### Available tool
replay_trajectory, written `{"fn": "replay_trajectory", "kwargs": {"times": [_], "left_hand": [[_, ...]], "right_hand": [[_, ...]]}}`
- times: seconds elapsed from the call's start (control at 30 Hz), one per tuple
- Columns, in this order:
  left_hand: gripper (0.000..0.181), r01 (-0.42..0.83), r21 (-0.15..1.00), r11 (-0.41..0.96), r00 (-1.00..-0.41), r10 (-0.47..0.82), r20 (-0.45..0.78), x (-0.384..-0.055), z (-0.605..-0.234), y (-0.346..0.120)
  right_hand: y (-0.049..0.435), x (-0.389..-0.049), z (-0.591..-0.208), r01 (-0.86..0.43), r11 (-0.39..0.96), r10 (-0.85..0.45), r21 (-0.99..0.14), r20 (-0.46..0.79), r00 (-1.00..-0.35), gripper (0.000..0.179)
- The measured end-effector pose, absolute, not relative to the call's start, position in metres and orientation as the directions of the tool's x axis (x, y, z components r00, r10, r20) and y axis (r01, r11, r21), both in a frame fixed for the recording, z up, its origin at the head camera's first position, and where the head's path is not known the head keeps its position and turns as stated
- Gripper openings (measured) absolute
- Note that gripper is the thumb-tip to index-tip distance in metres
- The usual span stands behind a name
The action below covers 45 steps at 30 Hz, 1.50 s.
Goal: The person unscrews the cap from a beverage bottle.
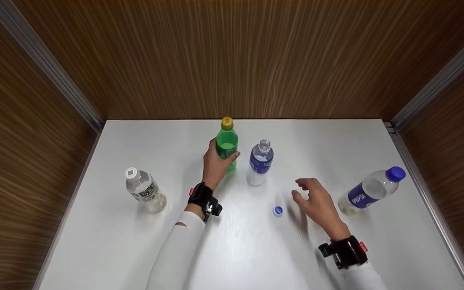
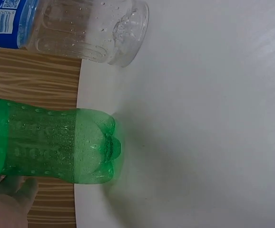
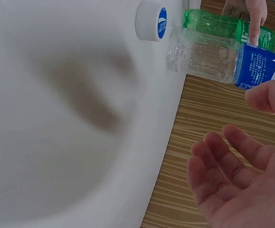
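Observation:
My left hand [image 1: 214, 165] grips a green plastic bottle [image 1: 227, 139] with a yellow cap round its middle, thumb on the near side. The left wrist view shows the green bottle's base [image 2: 97, 146] close over the white table. Just right of it stands a clear bottle [image 1: 261, 164] with a blue label and an uncapped mouth. My right hand [image 1: 316, 203] hovers over the table with fingers loosely bent and nothing in it. A white cap [image 1: 278, 211] with a blue top lies to the left of that hand; its printed top shows in the right wrist view.
A clear bottle [image 1: 146, 191] with a white cap stands at the left of the white table [image 1: 232, 249]. On the right is a Pepsi bottle [image 1: 371, 191] with a blue cap. Wood-grain panels [image 1: 232, 60] wall the back and both sides.

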<state>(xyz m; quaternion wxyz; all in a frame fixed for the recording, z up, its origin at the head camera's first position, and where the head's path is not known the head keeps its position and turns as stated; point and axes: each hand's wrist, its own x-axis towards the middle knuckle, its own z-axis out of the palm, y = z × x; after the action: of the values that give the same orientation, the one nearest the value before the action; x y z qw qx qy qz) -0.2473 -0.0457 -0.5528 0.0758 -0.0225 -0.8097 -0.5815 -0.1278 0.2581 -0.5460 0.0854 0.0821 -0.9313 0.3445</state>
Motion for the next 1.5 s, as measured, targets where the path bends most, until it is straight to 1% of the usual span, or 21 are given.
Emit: {"fn": "replay_trajectory", "kwargs": {"times": [0.13,0.27,0.6,0.7,0.87,1.0,1.13,1.4,1.5], "left_hand": [[0.076,0.153,0.931,0.332,-0.979,-0.075,0.187,-0.242,-0.552,-0.05],[0.074,0.185,0.919,0.349,-0.972,-0.073,0.223,-0.233,-0.549,-0.055],[0.071,0.294,0.843,0.45,-0.949,0.037,0.312,-0.203,-0.546,-0.068],[0.072,0.335,0.802,0.495,-0.937,0.084,0.339,-0.194,-0.547,-0.071],[0.071,0.425,0.708,0.564,-0.898,0.167,0.407,-0.185,-0.548,-0.075],[0.07,0.466,0.646,0.605,-0.878,0.224,0.424,-0.179,-0.549,-0.075],[0.07,0.487,0.6,0.635,-0.867,0.264,0.424,-0.173,-0.549,-0.073],[0.071,0.577,0.462,0.673,-0.796,0.337,0.503,-0.166,-0.553,-0.065],[0.072,0.587,0.438,0.681,-0.785,0.348,0.513,-0.164,-0.554,-0.064]], "right_hand": [[0.257,-0.128,-0.546,-0.217,0.748,-0.098,-0.628,0.218,-0.971,0.033],[0.256,-0.129,-0.545,-0.219,0.736,-0.096,-0.641,0.221,-0.971,0.033],[0.249,-0.129,-0.533,-0.249,0.691,-0.099,-0.678,0.251,-0.963,0.033],[0.245,-0.129,-0.527,-0.27,0.667,-0.102,-0.694,0.274,-0.956,0.03],[0.237,-0.13,-0.515,-0.318,0.634,-0.09,-0.705,0.341,-0.936,0.025],[0.227,-0.13,-0.503,-0.339,0.607,-0.074,-0.719,0.374,-0.924,0.023],[0.217,-0.131,-0.491,-0.347,0.577,-0.066,-0.739,0.381,-0.922,0.023],[0.189,-0.138,-0.475,-0.347,0.542,-0.096,-0.765,0.354,-0.93,0.027],[0.182,-0.139,-0.475,-0.359,0.554,-0.097,-0.751,0.37,-0.924,0.026]]}}
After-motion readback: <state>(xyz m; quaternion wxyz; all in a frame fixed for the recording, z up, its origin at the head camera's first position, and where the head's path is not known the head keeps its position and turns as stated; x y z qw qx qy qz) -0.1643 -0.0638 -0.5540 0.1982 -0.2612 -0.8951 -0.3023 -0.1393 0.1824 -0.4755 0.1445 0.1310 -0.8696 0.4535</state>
